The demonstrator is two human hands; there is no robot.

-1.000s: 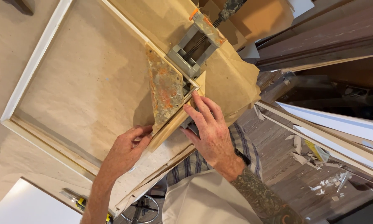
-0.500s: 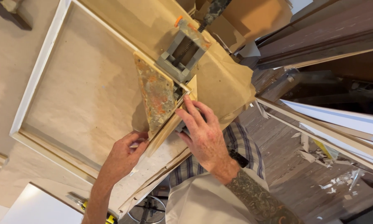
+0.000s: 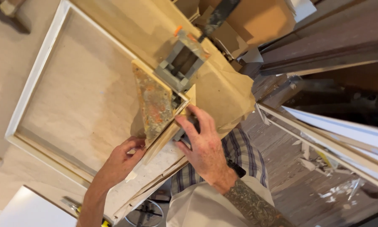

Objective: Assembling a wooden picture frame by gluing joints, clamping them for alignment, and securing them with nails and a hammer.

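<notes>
Two hands work at the corner of a wooden frame. Nearest, the left hand [image 3: 124, 157] has its fingers curled against the pale frame rail [image 3: 161, 141], pressing on it. Just beyond, the right hand [image 3: 203, 145] lies flat with fingers spread over the grey corner clamp [image 3: 178, 69], its thumb at the mitred joint; whether it grips a knob beneath I cannot tell. A paint-stained triangular block [image 3: 153, 103] sits in the corner, on brown paper [image 3: 84, 92]. The joint seems to be at the seating stage; next calls for firm, even pressure while tightening.
</notes>
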